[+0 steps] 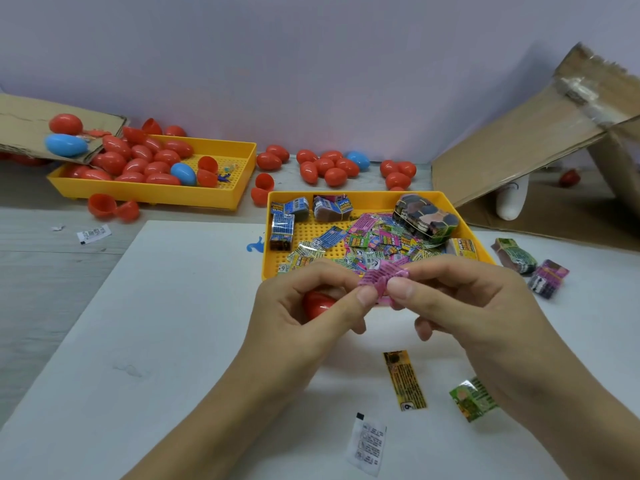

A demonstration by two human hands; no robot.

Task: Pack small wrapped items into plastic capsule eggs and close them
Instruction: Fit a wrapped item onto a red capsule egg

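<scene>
- My left hand (304,306) and right hand (460,299) meet above the near edge of the front yellow tray (367,199); both thumbs and forefingers pinch a pink wrapped item (379,280), so each grip is narrow and closed on it.
- My left hand's curled lower fingers also hold a red capsule egg (317,304) against the palm.
- The front tray holds loose wrapped packets (377,237).
- The far yellow tray (207,195) at upper left holds red and blue eggs (149,161); more lie on the surface behind.
- On the white surface (173,323) beneath my wrists lie a yellow strip (404,381), a green packet (472,398) and a white sachet (369,445).
</scene>
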